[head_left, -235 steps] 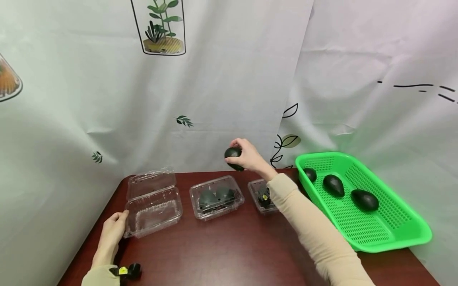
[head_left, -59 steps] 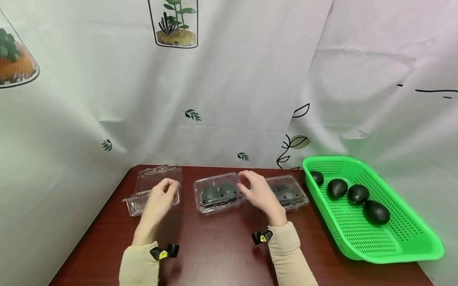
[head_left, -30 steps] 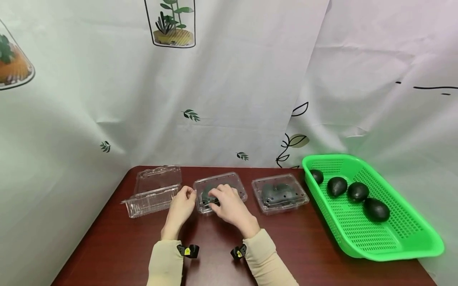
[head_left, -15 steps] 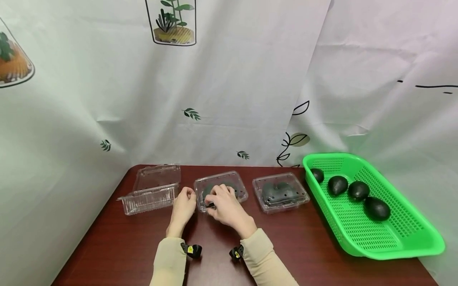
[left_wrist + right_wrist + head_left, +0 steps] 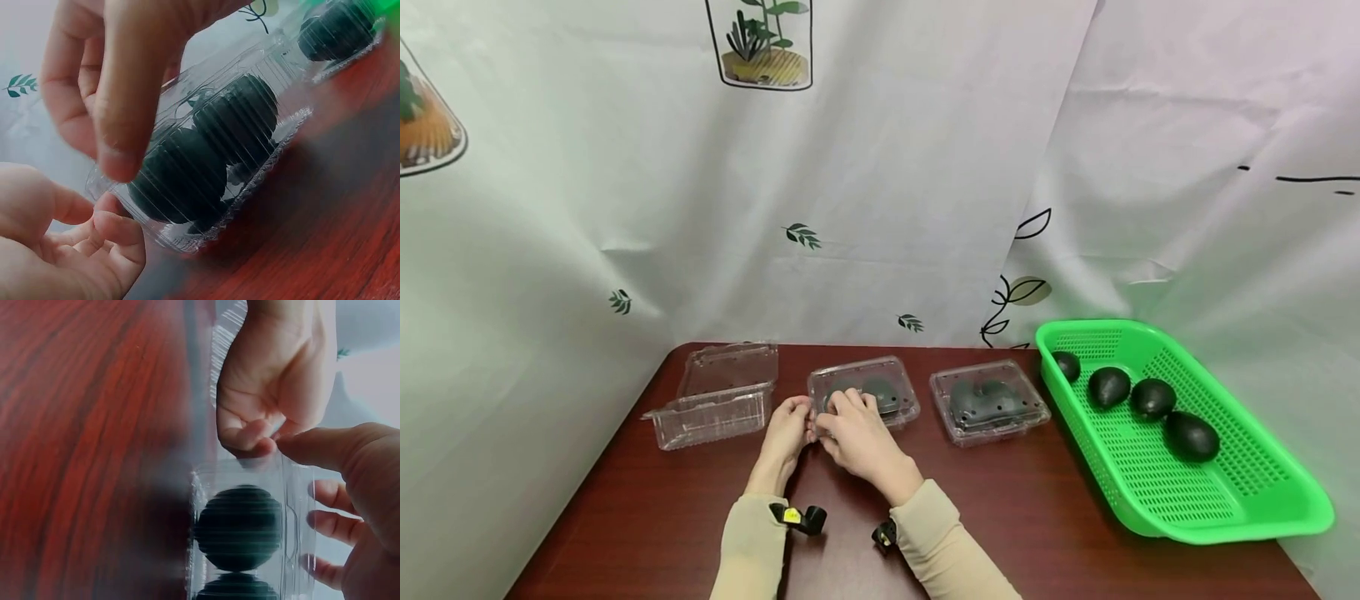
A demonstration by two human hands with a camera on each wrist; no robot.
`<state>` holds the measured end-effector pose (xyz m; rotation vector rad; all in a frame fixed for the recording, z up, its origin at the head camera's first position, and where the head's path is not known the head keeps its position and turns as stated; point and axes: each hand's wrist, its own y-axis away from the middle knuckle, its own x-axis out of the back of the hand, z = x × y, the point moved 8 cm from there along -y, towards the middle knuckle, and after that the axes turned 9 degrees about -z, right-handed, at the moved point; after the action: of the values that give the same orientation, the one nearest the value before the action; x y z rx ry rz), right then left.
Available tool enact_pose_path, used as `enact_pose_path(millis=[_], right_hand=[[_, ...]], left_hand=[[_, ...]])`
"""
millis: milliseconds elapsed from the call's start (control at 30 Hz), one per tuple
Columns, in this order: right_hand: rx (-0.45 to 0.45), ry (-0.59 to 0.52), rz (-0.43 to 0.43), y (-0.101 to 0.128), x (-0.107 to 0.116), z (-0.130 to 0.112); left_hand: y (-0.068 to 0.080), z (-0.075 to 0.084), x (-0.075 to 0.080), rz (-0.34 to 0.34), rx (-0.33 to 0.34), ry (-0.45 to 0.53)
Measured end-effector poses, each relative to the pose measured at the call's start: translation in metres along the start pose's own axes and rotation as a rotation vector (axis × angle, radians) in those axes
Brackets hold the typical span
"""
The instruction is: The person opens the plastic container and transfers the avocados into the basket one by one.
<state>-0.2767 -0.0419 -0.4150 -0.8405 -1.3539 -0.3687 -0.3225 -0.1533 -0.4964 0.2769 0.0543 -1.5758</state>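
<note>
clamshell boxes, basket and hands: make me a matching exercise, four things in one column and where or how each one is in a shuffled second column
Things
1. left clamshell
2. middle clamshell
3. right clamshell
4. green basket

States
A. closed, untouched, dark avocados inside
B. holds four loose avocados
C. lid open, nothing inside
D. closed, left hand and right hand both at its near left corner

Pairs: 1-C, 2-D, 3-A, 4-B
</note>
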Motion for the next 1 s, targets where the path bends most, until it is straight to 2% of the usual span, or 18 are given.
enact_pose_path(millis=[133,300,467,667,867,1000], right_hand=[[-0.018,0.025,0.014,-0.0018,-0.0002,-0.0008],[-0.019,0.048,0.023,-0.0024,-0.0016,-0.0013],[-0.006,0.041,0.027,-0.0035,-0.0043,-0.0026],[-0.004,0.011,0.029,-0.0039,-0.0056,-0.0022],[-0.009,-0.053,0.041,-0.0049,-0.0075,0.0004],[-0.012,-0.099,0.066,-0.0049,-0.0086,0.0021]], left_hand=[[-0.0026,-0.001,-0.0023,-0.007,-0.016,0.001],[-0.0035,-0.0042,-0.0039,0.016,-0.02,0.005],[-0.0053,-0.0093,-0.0031,0.027,-0.021,-0.026],[-0.005,-0.0095,-0.0042,0.025,-0.024,-0.116],[-0.0042,-0.0032,-0.0067,0.047,-0.088,-0.199],[-0.0048,-0.002,-0.0087,0.038,-0.106,-0.227]])
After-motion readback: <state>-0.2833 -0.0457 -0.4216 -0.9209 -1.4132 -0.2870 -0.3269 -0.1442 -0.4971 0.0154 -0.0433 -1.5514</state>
